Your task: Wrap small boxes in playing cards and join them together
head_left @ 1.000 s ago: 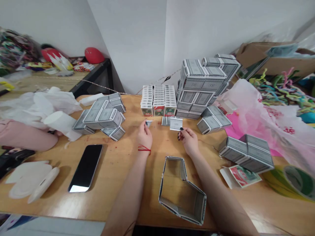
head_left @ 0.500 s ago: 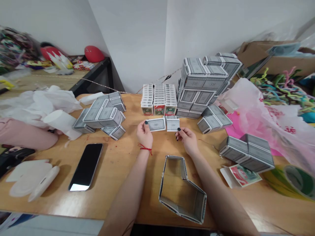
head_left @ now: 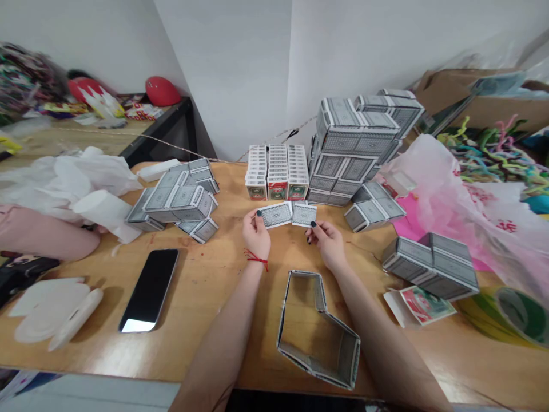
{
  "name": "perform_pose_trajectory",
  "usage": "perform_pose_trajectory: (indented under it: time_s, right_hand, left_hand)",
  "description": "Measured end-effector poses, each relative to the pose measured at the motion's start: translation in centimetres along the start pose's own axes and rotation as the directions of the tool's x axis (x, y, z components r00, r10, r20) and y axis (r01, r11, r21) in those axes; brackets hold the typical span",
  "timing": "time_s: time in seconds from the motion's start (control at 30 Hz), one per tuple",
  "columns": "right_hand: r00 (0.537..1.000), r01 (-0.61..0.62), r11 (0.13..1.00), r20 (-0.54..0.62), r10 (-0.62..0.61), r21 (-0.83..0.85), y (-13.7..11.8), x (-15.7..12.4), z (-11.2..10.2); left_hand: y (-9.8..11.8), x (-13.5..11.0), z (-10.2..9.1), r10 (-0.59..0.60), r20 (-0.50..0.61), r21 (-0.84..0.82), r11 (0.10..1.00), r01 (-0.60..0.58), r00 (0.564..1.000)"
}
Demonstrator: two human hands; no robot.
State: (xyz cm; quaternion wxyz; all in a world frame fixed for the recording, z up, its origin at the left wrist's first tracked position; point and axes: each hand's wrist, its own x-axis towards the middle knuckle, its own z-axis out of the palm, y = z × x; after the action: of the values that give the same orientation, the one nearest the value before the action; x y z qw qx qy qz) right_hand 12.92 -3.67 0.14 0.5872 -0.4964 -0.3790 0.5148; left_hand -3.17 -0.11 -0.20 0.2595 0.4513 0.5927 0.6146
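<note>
I see a wooden table (head_left: pixel 206 286) with a tall stack of grey patterned cartons (head_left: pixel 355 149) at the back right. An empty grey carton (head_left: pixel 317 326) lies open on the table between my forearms. Just beyond my hands stand three rows of small card packs (head_left: pixel 277 171).

My left hand (head_left: pixel 256 232) pinches one pack (head_left: pixel 277 215) by its left end, thumb and fingertips closed on it. My right hand (head_left: pixel 328 240) pinches a second pack (head_left: pixel 304 214) at its lower right corner in the same way. The two packs are held edge to edge with their patterned faces up, just in front of the rows.

I judge the pairing goes best if both long edges stay flush and level, with the fingertips kept at the outer ends so that the seam is visible.

The front packs in the rows carry red and green labels, as does a flattened box (head_left: pixel 422 305) on the right. I can read none of the writing.
</note>
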Motion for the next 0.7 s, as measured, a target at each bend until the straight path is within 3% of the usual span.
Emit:
perform_pose_trajectory:
  time_s: [0.43, 0.7]
  right_hand:
    - [1.0, 0.02, 1.0, 0.015, -0.02, -0.008, 0.01, -0.03, 0.07]
    - [0.999, 0.034, 0.999, 0.016, -0.033, -0.03, 0.04, -0.1, 0.14]
  left_hand:
    - [0.02, 0.33, -0.14, -0.121, -0.027, -0.094, 0.989, 0.118, 0.992]
    - [-0.49, 0.47, -0.09, -0.126, -0.039, -0.117, 0.986, 0.121, 0.991]
